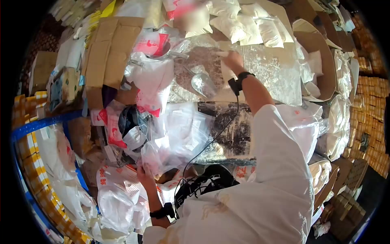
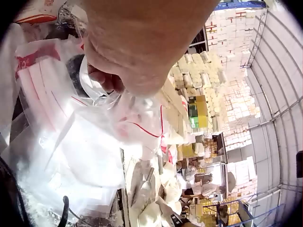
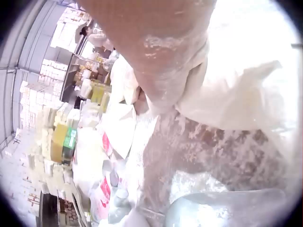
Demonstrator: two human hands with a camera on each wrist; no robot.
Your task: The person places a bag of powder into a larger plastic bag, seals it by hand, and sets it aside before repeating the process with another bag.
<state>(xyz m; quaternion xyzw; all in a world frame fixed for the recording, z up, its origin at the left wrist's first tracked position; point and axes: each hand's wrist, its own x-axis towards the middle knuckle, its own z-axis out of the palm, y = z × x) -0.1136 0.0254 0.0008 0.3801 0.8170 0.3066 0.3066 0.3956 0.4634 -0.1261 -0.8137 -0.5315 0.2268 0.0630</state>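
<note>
In the head view my left hand [image 1: 147,175] grips clear plastic bags [image 1: 174,130] at the lower left of the work surface. Close up in the left wrist view, its fingers [image 2: 108,81] curl at the edge of a clear bag with a red line [image 2: 142,123]. My right hand [image 1: 233,62] reaches over the powdery board [image 1: 268,73], one pale finger stretched to the left. White packets [image 1: 260,30] lie just beyond it. A metal scoop [image 1: 203,84] rests on the board nearer to me. In the right wrist view the hand [image 3: 161,66] hides most of its fingertips.
Red-and-white bags [image 1: 152,44] and another scoop lie left of the board, beside a cardboard box [image 1: 111,53]. An open carton [image 1: 315,61] of white packets stands on the right. A dark cable crosses the work surface. A blue rail [image 1: 48,124] runs at the left.
</note>
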